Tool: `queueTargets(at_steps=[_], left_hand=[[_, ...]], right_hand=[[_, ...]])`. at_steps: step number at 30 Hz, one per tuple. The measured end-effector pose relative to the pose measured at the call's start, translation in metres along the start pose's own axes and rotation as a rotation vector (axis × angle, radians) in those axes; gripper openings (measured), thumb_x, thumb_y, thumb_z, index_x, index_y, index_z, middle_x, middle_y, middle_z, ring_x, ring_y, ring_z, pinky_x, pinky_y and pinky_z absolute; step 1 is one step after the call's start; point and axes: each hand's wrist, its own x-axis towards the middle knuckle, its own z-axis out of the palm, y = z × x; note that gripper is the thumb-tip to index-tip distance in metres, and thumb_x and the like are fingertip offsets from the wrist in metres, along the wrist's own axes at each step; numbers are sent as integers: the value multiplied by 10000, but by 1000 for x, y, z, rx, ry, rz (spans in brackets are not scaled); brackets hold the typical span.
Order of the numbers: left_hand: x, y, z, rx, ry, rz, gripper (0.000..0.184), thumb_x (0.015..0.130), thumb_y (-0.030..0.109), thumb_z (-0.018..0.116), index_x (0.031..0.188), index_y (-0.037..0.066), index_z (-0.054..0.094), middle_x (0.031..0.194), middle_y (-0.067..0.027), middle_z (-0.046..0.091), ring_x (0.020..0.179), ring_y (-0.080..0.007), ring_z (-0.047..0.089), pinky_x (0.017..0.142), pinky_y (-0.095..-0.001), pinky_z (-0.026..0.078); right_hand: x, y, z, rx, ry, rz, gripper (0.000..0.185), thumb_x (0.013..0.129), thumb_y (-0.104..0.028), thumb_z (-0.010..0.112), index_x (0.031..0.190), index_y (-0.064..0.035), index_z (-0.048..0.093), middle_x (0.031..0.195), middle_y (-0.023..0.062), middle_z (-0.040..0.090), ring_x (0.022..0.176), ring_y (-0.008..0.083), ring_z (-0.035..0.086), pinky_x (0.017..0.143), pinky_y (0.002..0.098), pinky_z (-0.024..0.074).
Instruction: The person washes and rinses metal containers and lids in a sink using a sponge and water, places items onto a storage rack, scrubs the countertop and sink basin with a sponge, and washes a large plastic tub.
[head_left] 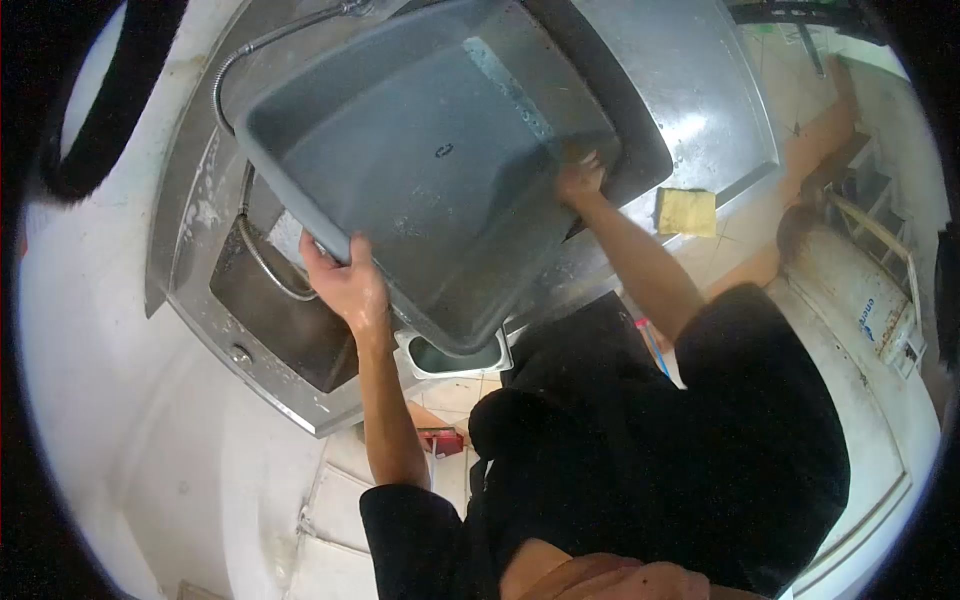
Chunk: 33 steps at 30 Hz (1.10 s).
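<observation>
A large grey plastic tub (400, 160) rests tilted over the sink and counter, its wet inside facing me. My left hand (345, 285) is closed on the tub's near left rim, with the thumb over the inside. Inside the tub, my right hand (580, 180) presses against the right wall with its fingers curled. It is blurred, and whatever it may hold is hidden. A pale strip of residue or tape runs along the tub's inside beyond that hand. On the counter to the right of my right forearm lies a yellow sponge (687, 212).
Left of the tub is a steel sink basin (290, 310) with a flexible metal hose (218, 95). A small steel pan (455, 358) sits below the tub's near corner. A white cylinder (845, 270) stands at right; a red-headed tool (440, 440) is on the floor.
</observation>
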Motion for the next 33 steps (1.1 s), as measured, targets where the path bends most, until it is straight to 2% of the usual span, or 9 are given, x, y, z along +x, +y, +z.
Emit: queueTargets(at_steps=[4,7,9,13,14,18,21,26,33], left_hand=[[-5,27,-22,122,12,32,539,792,-72,573,1303,-108,406,1091,-175,588,895,-171,596,773,-263,472],[-8,74,-57,72,45,-162,581,769,-113,545,1328,-121,388,1126,-201,596,976,-205,604,853,-281,465],[-2,95,-72,74,66,-65,587,769,-115,540,1335,-123,384,1135,-200,598,976,-208,608,864,-274,461],[-7,99,-124,84,45,-106,587,766,-119,523,1336,-124,384,1165,-178,594,1013,-207,597,913,-269,432],[-8,104,-124,104,56,-98,599,752,-114,515,1334,-127,378,1185,-181,580,1037,-216,587,929,-278,424],[-12,89,-130,155,-9,-60,634,721,-100,509,1341,-112,376,1182,-170,567,1055,-219,573,949,-293,414],[-8,92,-117,159,59,-71,651,702,-92,501,1342,-93,383,1169,-150,565,1056,-212,565,960,-294,404],[-7,87,-121,74,17,-149,657,699,-92,495,1345,-88,376,1161,-133,563,1061,-204,554,964,-287,394],[-6,92,-102,54,20,-131,686,689,22,601,1336,-82,397,1164,-128,560,1052,-214,544,960,-305,396]], right_hand=[[-21,18,43,44,230,-451,395,899,-226,458,1137,41,625,1278,295,537,1132,445,554,974,545,404],[-30,16,42,105,-45,-474,371,880,-234,482,1055,57,635,1139,288,614,1000,426,622,862,491,485],[1,36,62,159,327,-378,340,872,-218,483,1021,44,639,1066,276,637,953,439,631,813,485,501],[35,15,-48,667,485,-262,369,857,-179,479,1157,-6,607,1029,253,647,916,446,623,787,474,502],[55,-2,-55,740,732,-304,404,855,-176,480,1215,-28,588,1027,249,646,909,441,623,790,473,500],[125,-102,-137,679,838,-550,593,866,-77,473,1445,-124,356,1105,260,623,957,395,637,807,495,489],[115,-120,-171,438,588,-303,676,861,-20,434,1494,-151,233,1159,280,592,965,429,621,831,504,484],[71,10,-14,572,407,-352,588,949,-176,470,1478,-66,237,1065,342,591,1011,428,605,909,491,464],[153,-111,-153,710,518,-252,562,953,-364,475,1405,-51,355,1134,278,599,1009,432,604,887,507,462]])
